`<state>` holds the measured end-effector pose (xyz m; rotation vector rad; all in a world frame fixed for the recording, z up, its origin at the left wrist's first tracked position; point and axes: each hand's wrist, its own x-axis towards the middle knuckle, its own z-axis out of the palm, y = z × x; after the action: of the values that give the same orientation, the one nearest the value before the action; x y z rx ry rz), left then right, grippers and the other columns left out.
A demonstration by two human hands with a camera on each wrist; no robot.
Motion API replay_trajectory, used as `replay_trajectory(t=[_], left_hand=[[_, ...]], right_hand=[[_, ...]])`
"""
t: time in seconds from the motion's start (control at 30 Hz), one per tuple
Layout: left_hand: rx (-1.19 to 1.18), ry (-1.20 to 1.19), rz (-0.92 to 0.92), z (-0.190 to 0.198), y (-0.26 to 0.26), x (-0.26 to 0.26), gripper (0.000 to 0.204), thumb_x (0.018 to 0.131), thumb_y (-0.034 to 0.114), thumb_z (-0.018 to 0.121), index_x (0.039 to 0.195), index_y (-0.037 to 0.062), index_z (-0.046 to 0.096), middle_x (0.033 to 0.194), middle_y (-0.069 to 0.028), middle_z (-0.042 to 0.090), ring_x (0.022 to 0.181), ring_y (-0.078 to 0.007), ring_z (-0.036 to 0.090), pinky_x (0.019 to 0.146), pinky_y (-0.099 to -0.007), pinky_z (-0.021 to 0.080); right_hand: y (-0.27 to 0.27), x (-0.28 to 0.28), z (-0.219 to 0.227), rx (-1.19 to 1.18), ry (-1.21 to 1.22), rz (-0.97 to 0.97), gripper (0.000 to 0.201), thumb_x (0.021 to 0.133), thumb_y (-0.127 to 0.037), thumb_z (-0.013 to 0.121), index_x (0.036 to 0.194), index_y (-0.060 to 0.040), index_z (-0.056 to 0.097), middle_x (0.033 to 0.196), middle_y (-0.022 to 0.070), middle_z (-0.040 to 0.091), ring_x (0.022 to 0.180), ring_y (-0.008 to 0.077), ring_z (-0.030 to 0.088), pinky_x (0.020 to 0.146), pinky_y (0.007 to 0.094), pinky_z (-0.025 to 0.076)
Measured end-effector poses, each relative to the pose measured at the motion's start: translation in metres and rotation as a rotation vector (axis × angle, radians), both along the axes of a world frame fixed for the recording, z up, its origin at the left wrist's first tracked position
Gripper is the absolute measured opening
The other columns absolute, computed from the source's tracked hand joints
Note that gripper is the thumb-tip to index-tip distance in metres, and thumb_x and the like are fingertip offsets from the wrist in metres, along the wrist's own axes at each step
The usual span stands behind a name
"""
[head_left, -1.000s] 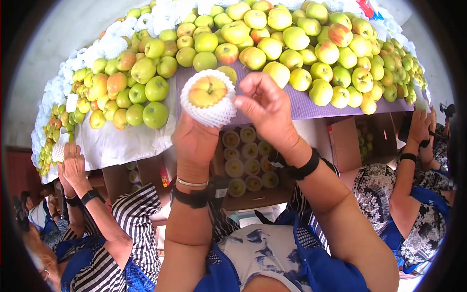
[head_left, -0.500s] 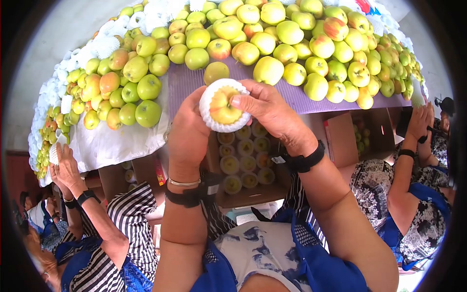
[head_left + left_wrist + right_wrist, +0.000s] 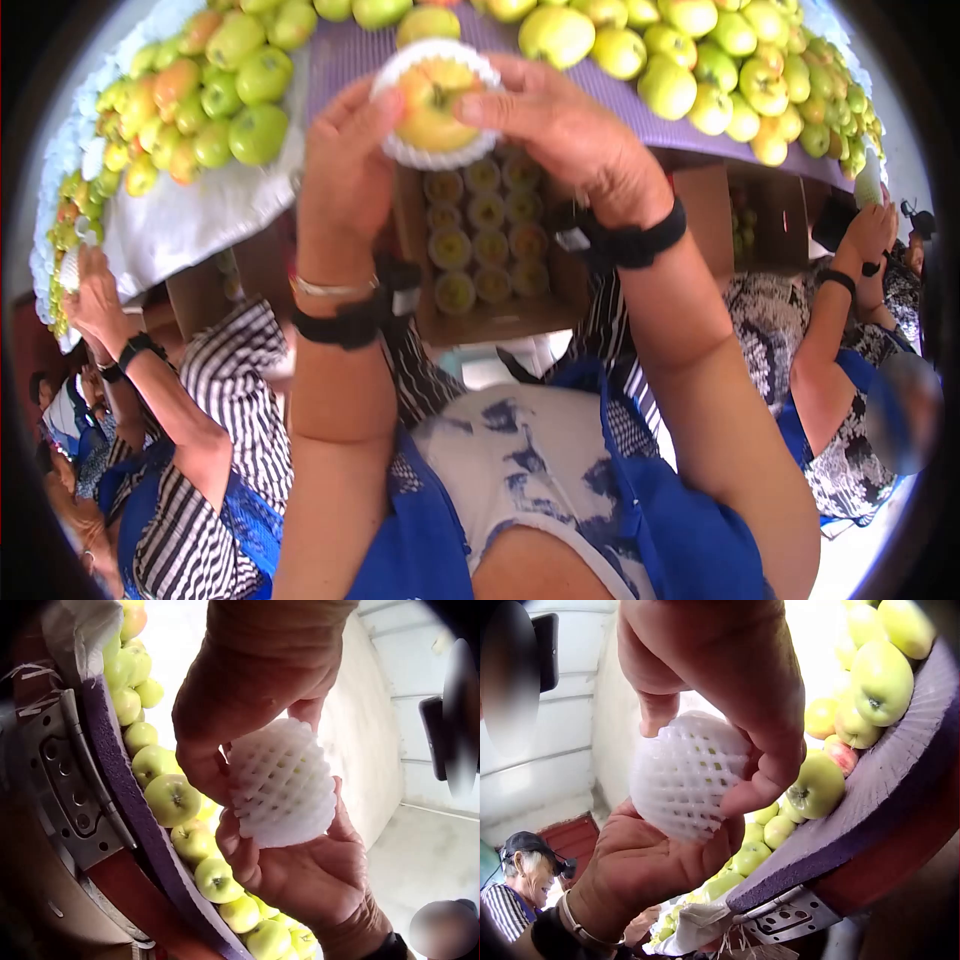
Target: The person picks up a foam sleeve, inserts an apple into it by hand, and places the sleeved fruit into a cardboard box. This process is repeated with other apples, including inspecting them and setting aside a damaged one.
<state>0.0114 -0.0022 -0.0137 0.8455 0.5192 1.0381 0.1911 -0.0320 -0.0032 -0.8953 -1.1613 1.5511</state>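
Note:
A yellow-green apple [image 3: 437, 108] with a reddish tint sits stem up in a white foam net sleeve [image 3: 281, 784]. Its top shows through the sleeve's open end in the head view. My left hand [image 3: 345, 175] grips the sleeved apple from the left, thumb at the rim. From the other side my right hand [image 3: 585, 130] holds it, with the thumb on the apple's top near the stem. Both wrist views show the fingers of the two hands around the netted underside.
Loose apples [image 3: 665, 85] are heaped on a table with a purple ribbed mat [image 3: 345, 60]. Below my hands stands a cardboard box [image 3: 500, 325] with rows of sleeved apples. People work close by on both sides, one in a striped top [image 3: 235, 385].
My right hand, apart from the sleeved apple at first, has come in and taken hold of it alongside the left. The apple now sits higher in the head view, which has tilted down.

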Motion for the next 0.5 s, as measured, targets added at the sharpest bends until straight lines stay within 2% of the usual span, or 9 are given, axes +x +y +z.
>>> replay_trajectory(t=[0.03,0.1,0.13,0.2,0.27,0.3,0.33,0.43,0.5], left_hand=[[0.008,-0.005,-0.025,0.002,-0.002,-0.003,0.032,0.083,0.012,0.062,0.109,-0.0058,0.056,0.105,-0.0131,0.062,0.093,-0.0185,0.061,0.086,-0.0308,0.047],[0.101,0.156,0.058,0.011,-0.009,0.002,0.032,0.086,0.017,0.057,0.108,-0.0055,0.057,0.100,-0.0125,0.063,0.087,-0.0176,0.060,0.081,-0.0293,0.047],[0.170,0.249,0.064,0.007,-0.009,0.001,0.037,0.088,0.022,0.053,0.112,-0.0065,0.053,0.105,-0.0137,0.060,0.093,-0.0192,0.058,0.085,-0.0309,0.045],[0.324,0.435,0.071,0.000,-0.001,-0.007,0.048,0.092,0.030,0.044,0.121,-0.0085,0.045,0.115,-0.0161,0.055,0.103,-0.0225,0.055,0.094,-0.0343,0.040],[0.250,0.238,0.019,-0.004,0.009,-0.025,0.056,0.093,0.038,0.039,0.122,-0.0097,0.043,0.114,-0.0175,0.055,0.103,-0.0235,0.054,0.093,-0.0340,0.040],[0.213,0.140,-0.008,-0.004,0.012,-0.033,0.060,0.094,0.041,0.037,0.123,-0.0102,0.043,0.113,-0.0182,0.055,0.102,-0.0240,0.054,0.093,-0.0339,0.040],[0.214,0.208,0.078,-0.001,0.015,-0.037,0.066,0.093,0.047,0.032,0.123,-0.0117,0.041,0.112,-0.0195,0.055,0.100,-0.0245,0.053,0.091,-0.0334,0.039],[0.241,-0.067,-0.102,-0.004,0.027,-0.061,0.065,0.094,0.044,0.033,0.124,-0.0122,0.041,0.111,-0.0186,0.055,0.097,-0.0230,0.054,0.089,-0.0329,0.039],[0.216,-0.042,-0.063,-0.009,0.029,-0.065,0.063,0.094,0.043,0.033,0.123,-0.0118,0.042,0.111,-0.0181,0.056,0.095,-0.0227,0.054,0.088,-0.0330,0.040]], right_hand=[[0.000,-0.001,-0.003,-0.006,0.000,0.022,0.041,0.077,-0.026,0.070,0.106,0.0004,0.060,0.094,0.0037,0.064,0.084,0.0097,0.058,0.072,0.0221,0.045],[-0.002,-0.003,-0.006,-0.034,0.025,0.001,0.039,0.071,-0.020,0.072,0.102,0.0013,0.061,0.092,0.0048,0.064,0.083,0.0113,0.059,0.072,0.0227,0.045],[-0.007,-0.003,0.001,-0.064,0.023,0.016,0.046,0.076,-0.019,0.068,0.115,0.0017,0.054,0.105,0.0077,0.062,0.095,0.0159,0.059,0.087,0.0284,0.044],[0.005,0.004,-0.010,-0.146,0.115,0.239,0.054,0.077,-0.024,0.067,0.126,-0.0116,0.047,0.129,0.0123,0.044,0.110,0.0226,0.051,0.094,0.0337,0.040],[0.005,0.005,-0.012,-0.153,0.107,0.283,0.055,0.076,-0.022,0.066,0.126,-0.0114,0.047,0.128,0.0121,0.044,0.110,0.0226,0.052,0.093,0.0337,0.041],[-0.001,0.004,-0.007,-0.123,0.052,0.216,0.051,0.073,-0.018,0.067,0.119,-0.0047,0.051,0.115,0.0097,0.053,0.101,0.0192,0.056,0.090,0.0310,0.043],[-0.006,0.002,-0.003,-0.092,-0.003,0.149,0.047,0.071,-0.014,0.067,0.113,0.0020,0.055,0.102,0.0073,0.063,0.092,0.0157,0.060,0.086,0.0282,0.045],[-0.017,-0.001,-0.003,-0.157,-0.110,0.199,0.039,0.066,-0.014,0.071,0.100,0.0019,0.061,0.090,0.0053,0.064,0.082,0.0127,0.059,0.073,0.0241,0.046],[-0.022,-0.003,-0.013,-0.197,-0.202,0.282,0.040,0.062,-0.010,0.070,0.098,0.0018,0.061,0.089,0.0054,0.064,0.081,0.0132,0.059,0.075,0.0258,0.046]])
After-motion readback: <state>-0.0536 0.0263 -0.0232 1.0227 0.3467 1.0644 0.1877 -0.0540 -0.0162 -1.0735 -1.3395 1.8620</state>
